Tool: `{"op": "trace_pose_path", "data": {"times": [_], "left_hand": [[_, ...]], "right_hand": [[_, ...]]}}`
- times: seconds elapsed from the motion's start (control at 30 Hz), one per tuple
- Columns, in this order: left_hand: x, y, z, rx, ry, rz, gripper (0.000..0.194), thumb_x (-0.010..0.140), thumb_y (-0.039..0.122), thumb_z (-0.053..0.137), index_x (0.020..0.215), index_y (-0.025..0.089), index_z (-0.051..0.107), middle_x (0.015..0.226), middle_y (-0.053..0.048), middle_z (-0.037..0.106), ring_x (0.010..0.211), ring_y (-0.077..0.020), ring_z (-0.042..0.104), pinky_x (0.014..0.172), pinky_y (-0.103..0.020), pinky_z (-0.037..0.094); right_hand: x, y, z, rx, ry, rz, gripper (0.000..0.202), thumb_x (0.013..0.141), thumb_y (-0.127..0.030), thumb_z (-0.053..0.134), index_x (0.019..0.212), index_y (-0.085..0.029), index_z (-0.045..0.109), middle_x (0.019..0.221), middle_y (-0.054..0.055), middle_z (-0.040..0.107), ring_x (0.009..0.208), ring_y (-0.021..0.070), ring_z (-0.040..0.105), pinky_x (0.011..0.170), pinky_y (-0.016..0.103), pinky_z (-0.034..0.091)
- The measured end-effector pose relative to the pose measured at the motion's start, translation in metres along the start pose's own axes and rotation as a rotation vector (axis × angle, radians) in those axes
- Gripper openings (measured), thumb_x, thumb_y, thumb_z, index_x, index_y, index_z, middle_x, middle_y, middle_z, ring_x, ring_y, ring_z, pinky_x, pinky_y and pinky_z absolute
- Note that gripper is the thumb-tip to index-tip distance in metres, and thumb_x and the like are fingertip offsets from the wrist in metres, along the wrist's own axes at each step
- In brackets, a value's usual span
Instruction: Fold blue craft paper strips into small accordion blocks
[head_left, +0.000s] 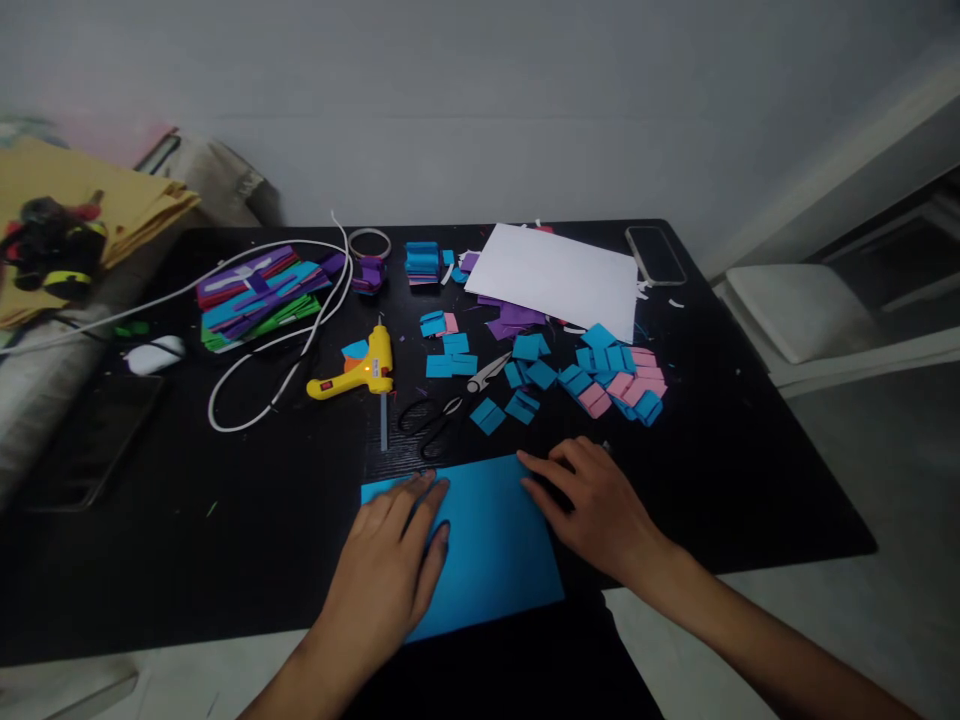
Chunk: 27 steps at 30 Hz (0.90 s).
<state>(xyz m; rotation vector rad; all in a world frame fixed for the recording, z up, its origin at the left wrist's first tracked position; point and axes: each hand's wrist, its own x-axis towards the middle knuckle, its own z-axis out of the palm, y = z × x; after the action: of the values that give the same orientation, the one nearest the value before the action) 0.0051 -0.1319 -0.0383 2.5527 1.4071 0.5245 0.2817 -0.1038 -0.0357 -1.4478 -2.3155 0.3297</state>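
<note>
A blue sheet of paper [491, 550] lies at the table's front edge, its near side reaching past the edge. My left hand [386, 550] rests flat on the sheet's left part, fingers stretched toward its far edge. At the far right corner, my right hand [589, 500] touches the paper with its fingertips, fingers apart and the palm off to the right side. Just beyond the sheet are scissors [454, 405] with black handles and a yellow glue gun [367, 370]. Several folded blue paper pieces [487, 416] and pink ones [595, 400] lie behind my right hand.
White sheets [559, 275] cover purple scraps at the back. A phone [655, 255] lies at the back right, and a dark tablet-like device [90, 440] at left. A white cable [217, 400] loops near bundled coloured strips [259, 295]. A wall stands behind the black table [735, 450].
</note>
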Motion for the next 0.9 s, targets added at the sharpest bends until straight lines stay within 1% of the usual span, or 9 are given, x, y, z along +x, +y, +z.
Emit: {"op": "trace_pose_path", "data": {"times": [0.13, 0.27, 0.37, 0.47, 0.53, 0.63, 0.77, 0.83, 0.9], "left_hand": [[0.001, -0.005, -0.005, -0.032, -0.066, 0.004, 0.042, 0.104, 0.029, 0.054, 0.143, 0.015, 0.055, 0.131, -0.019, 0.067, 0.114, -0.0337, 0.069, 0.089, -0.052, 0.06], [0.001, -0.009, -0.008, -0.046, -0.104, 0.017, 0.045, 0.104, 0.033, 0.055, 0.146, 0.016, 0.053, 0.134, -0.019, 0.066, 0.117, -0.0345, 0.068, 0.091, -0.052, 0.061], [0.003, -0.009, -0.009, -0.047, -0.11, 0.022, 0.044, 0.104, 0.032, 0.056, 0.145, 0.016, 0.054, 0.134, -0.019, 0.066, 0.117, -0.0345, 0.068, 0.092, -0.053, 0.061], [0.004, -0.009, -0.009, -0.051, -0.104, 0.022, 0.043, 0.103, 0.03, 0.056, 0.144, 0.016, 0.055, 0.134, -0.018, 0.067, 0.116, -0.0344, 0.069, 0.091, -0.053, 0.061], [0.004, -0.01, -0.01, -0.056, -0.096, 0.02, 0.044, 0.103, 0.03, 0.056, 0.145, 0.017, 0.055, 0.133, -0.018, 0.067, 0.116, -0.0343, 0.068, 0.091, -0.053, 0.061], [0.003, -0.01, -0.009, -0.064, -0.097, 0.018, 0.043, 0.103, 0.03, 0.057, 0.145, 0.017, 0.055, 0.134, -0.018, 0.066, 0.117, -0.0342, 0.068, 0.091, -0.053, 0.061], [0.004, -0.009, -0.011, -0.102, -0.111, 0.004, 0.044, 0.103, 0.032, 0.057, 0.145, 0.019, 0.057, 0.135, -0.018, 0.066, 0.119, -0.0349, 0.068, 0.092, -0.055, 0.061], [0.006, -0.011, -0.017, -0.158, -0.137, -0.027, 0.043, 0.103, 0.035, 0.058, 0.144, 0.022, 0.06, 0.137, -0.017, 0.067, 0.121, -0.035, 0.067, 0.096, -0.056, 0.059], [0.01, -0.017, -0.028, -0.27, -0.19, -0.068, 0.041, 0.103, 0.039, 0.057, 0.141, 0.026, 0.064, 0.14, -0.014, 0.067, 0.124, -0.0336, 0.067, 0.103, -0.056, 0.056]], "right_hand": [[0.0, 0.004, -0.009, 0.129, -0.075, 0.049, 0.04, 0.098, -0.039, 0.069, 0.134, -0.019, 0.07, 0.103, 0.012, 0.066, 0.093, 0.0268, 0.062, 0.084, 0.05, 0.056], [-0.003, 0.003, -0.024, 0.345, -0.235, -0.108, 0.046, 0.087, -0.042, 0.083, 0.13, -0.028, 0.072, 0.124, 0.011, 0.066, 0.116, 0.0294, 0.06, 0.095, 0.051, 0.057], [-0.009, -0.002, -0.029, 0.37, -0.403, -0.227, 0.058, 0.075, -0.048, 0.091, 0.127, -0.029, 0.073, 0.139, 0.011, 0.063, 0.134, 0.0335, 0.052, 0.109, 0.057, 0.049], [-0.015, -0.008, -0.027, 0.34, -0.476, -0.303, 0.064, 0.074, -0.047, 0.092, 0.13, -0.024, 0.071, 0.144, 0.014, 0.062, 0.142, 0.0367, 0.048, 0.119, 0.066, 0.035], [-0.018, -0.01, -0.024, 0.31, -0.494, -0.329, 0.058, 0.078, -0.039, 0.09, 0.13, -0.022, 0.07, 0.145, 0.014, 0.063, 0.144, 0.0371, 0.047, 0.122, 0.07, 0.029], [-0.02, -0.011, -0.022, 0.298, -0.503, -0.334, 0.048, 0.083, -0.026, 0.085, 0.128, -0.021, 0.071, 0.146, 0.012, 0.064, 0.146, 0.0355, 0.047, 0.123, 0.068, 0.029], [-0.016, -0.013, -0.03, 0.332, -0.508, -0.301, 0.035, 0.083, -0.026, 0.086, 0.117, -0.023, 0.075, 0.144, 0.008, 0.066, 0.148, 0.0342, 0.046, 0.124, 0.064, 0.031], [-0.011, -0.016, -0.036, 0.366, -0.505, -0.286, 0.02, 0.088, -0.023, 0.08, 0.108, -0.024, 0.077, 0.135, 0.006, 0.072, 0.144, 0.0315, 0.051, 0.125, 0.061, 0.032], [-0.005, -0.018, -0.044, 0.428, -0.5, -0.269, 0.012, 0.094, -0.017, 0.071, 0.103, -0.023, 0.076, 0.115, 0.003, 0.078, 0.128, 0.0257, 0.065, 0.124, 0.056, 0.035]]}}
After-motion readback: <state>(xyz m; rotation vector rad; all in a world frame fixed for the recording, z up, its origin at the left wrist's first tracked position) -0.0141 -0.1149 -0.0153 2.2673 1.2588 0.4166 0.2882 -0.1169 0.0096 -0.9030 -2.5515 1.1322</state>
